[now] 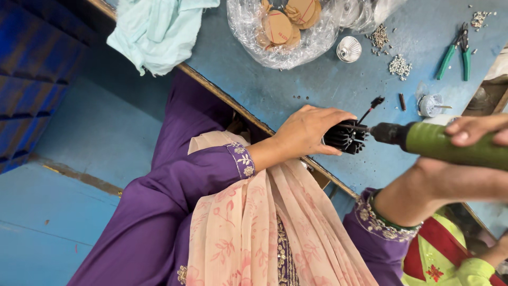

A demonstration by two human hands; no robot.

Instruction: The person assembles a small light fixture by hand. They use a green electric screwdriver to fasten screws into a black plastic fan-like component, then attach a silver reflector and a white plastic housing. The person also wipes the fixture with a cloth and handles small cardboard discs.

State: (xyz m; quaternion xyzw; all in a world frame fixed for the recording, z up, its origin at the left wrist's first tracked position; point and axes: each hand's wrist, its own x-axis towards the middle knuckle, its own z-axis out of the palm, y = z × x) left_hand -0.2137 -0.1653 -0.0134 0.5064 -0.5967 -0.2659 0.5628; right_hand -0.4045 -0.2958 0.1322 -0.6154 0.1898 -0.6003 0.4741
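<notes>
1. My left hand (307, 130) is clasped over a black finned heat sink (345, 136), right of the frame's centre, pressing it against the blue table (317, 85) near the table's edge.
2. My right hand (471, 153) is wrapped around a green driver (450, 145) at the right edge of the frame; its dark nose touches the heat sink's right side.
3. A thin black wire (370, 107) rises from the heat sink toward the upper right.
4. At top centre lies a clear bag (280, 47) of brown discs, with a small silver reflector (348, 48) just beside it.
5. Little piles of screws (399, 66) lie to the right of the reflector, and green pliers (455, 53) sit in the upper right.
6. A pale green cloth (153, 32) hangs over the table edge at upper left.
</notes>
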